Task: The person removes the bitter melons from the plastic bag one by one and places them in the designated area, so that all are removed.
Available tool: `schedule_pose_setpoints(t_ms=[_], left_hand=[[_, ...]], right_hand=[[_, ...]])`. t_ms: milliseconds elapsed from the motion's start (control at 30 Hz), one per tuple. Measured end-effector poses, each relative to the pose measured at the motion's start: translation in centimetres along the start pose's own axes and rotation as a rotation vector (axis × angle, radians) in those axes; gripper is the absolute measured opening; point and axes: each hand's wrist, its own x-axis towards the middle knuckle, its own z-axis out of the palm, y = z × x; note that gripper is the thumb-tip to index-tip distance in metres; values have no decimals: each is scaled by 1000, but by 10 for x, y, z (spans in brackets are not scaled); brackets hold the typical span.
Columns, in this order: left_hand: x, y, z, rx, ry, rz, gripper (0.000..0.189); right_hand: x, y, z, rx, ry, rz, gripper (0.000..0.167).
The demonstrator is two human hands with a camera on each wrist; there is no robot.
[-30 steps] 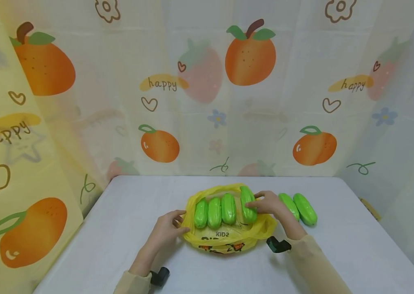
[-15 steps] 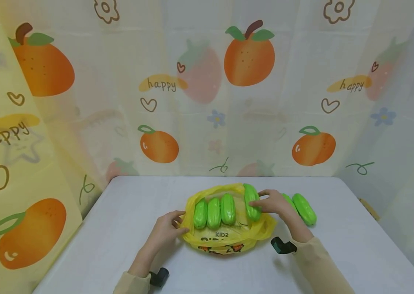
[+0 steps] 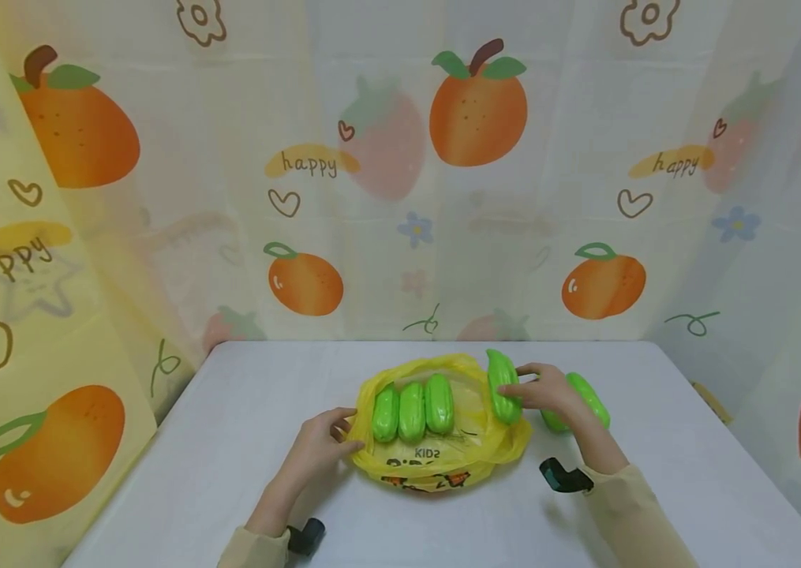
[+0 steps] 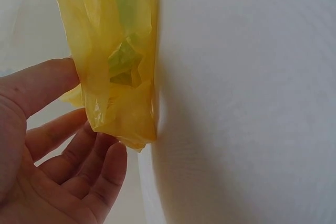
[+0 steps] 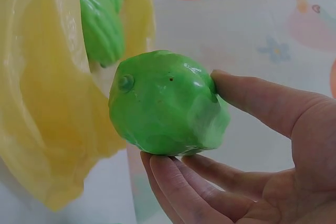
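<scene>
A yellow plastic bag (image 3: 478, 457) lies mouth up on the table, with three green toy cucumbers (image 3: 412, 412) side by side in it. My left hand (image 3: 325, 442) holds the bag's left rim, the thumb on one side of the plastic and the fingers on the other in the left wrist view. At the bag's right rim, my right hand (image 3: 549, 388) grips another toy cucumber (image 3: 499, 369) between thumb and fingers. The right wrist view shows the nubbed, bumpy end of this held cucumber (image 5: 163, 108), beside the bag wall (image 5: 47, 103).
More toy cucumbers (image 3: 590, 401) lie on the white table (image 3: 265, 379) right of the bag, partly hidden by my right hand and forearm. A fruit-printed curtain (image 3: 400, 300) stands behind the table. Black wrist cameras (image 3: 565, 477) sit on both wrists.
My right hand has moved right with the toy cucumber, from over the bag's inside to its right rim. The left hand stays on the left rim.
</scene>
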Motion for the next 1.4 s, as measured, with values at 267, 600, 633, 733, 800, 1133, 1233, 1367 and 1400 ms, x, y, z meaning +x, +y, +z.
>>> schedule_pose_setpoints(t_ms=[267, 600, 633, 733, 800, 1133, 1233, 1367, 1400], left_hand=[[0, 1, -1, -2, -2, 15, 53], [-1, 0, 0, 4, -3, 3, 53], [-1, 0, 0, 6, -2, 4, 53], [-1, 0, 1, 5, -2, 5, 53], [-1, -1, 1, 3, -2, 3, 53], [-1, -1, 2, 0, -1, 15, 52], [-1, 0, 2, 0, -1, 17, 52], [-2, 4, 0, -2, 4, 23, 52], [-2, 5, 0, -3, 6, 23, 52]], right_hand=[[-11, 3, -17, -34, -4, 8, 77], [-15, 9, -33, -66, -5, 38, 80], [-15, 10, -34, -68, -4, 37, 81], [-16, 12, -38, -62, -8, 33, 81], [-16, 13, -41, -67, -7, 32, 81], [-18, 21, -55, -132, 0, 51, 84], [-20, 23, -60, -131, -4, 52, 83], [-22, 25, -66, -133, -5, 61, 84], [-23, 26, -68, -129, -5, 65, 85]])
